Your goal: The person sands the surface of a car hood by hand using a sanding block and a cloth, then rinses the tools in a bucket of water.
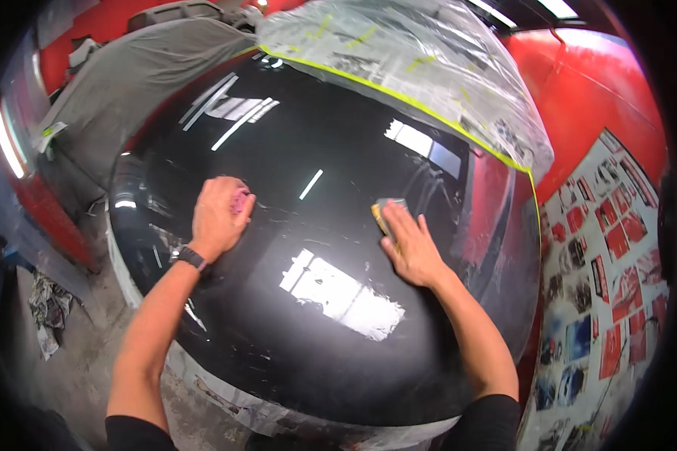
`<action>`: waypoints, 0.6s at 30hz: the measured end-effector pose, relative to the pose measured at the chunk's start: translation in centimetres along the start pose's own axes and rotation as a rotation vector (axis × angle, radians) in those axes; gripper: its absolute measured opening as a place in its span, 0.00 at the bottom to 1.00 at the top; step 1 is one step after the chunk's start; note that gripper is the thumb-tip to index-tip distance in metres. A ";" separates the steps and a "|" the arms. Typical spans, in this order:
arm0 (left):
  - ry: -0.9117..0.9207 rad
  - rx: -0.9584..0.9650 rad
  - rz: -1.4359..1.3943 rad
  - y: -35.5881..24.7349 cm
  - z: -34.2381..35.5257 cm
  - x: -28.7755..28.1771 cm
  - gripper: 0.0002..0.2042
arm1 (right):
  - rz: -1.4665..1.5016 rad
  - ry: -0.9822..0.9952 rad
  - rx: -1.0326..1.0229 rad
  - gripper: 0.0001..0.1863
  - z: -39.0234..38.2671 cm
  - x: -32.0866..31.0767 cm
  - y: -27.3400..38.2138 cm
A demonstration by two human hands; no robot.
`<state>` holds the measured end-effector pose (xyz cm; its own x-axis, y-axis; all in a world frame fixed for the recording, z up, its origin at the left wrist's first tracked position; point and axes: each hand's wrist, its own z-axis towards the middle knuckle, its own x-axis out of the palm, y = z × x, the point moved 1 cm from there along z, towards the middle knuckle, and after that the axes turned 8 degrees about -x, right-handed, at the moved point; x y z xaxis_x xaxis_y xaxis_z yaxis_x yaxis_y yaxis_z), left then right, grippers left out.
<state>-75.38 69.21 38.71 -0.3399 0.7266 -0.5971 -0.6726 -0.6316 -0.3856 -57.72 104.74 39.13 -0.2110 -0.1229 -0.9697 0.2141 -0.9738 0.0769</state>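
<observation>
A glossy black car hood (pixel 301 218) fills the middle, with bright light reflections and wet-looking streaks on it. My left hand (pixel 220 214), a dark watch on its wrist, is closed around a small pink wad (pixel 239 200); whether it is a sponge or a cloth I cannot tell. It rests on or just over the hood's left side. Farther right, my right hand (pixel 410 244) lies with fingers stretched over a grey and yellow sanding pad (pixel 380 216), pressing it to the hood. A dull, hazy patch spreads over the hood's near right part.
Clear plastic and masking paper (pixel 384 45) cover the windshield area behind a yellow tape line (pixel 399 95). A grey sheet (pixel 143 75) drapes something at the far left. A board of pictures (pixel 602 293) leans at the right. Crumpled paper (pixel 49 308) lies at the left.
</observation>
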 end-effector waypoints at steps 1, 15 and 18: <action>0.002 -0.009 0.014 0.2 0.2 -0.6 0.10 | 0.000 0.010 0.019 0.33 -0.2 0.0 -0.6; 0.008 -0.017 0.009 0.4 0.2 0.6 0.09 | -0.010 -0.015 -0.007 0.32 -2.5 -0.3 0.2; 0.016 -0.021 -0.004 0.2 0.3 0.2 0.09 | 0.108 -0.180 0.135 0.22 -0.6 -2.4 -5.5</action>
<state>-75.80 69.33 38.71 -0.3266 0.7248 -0.6066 -0.6602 -0.6342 -0.4024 -57.81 110.48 40.90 -0.3632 -0.2477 -0.8982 0.1174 -0.9685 0.2196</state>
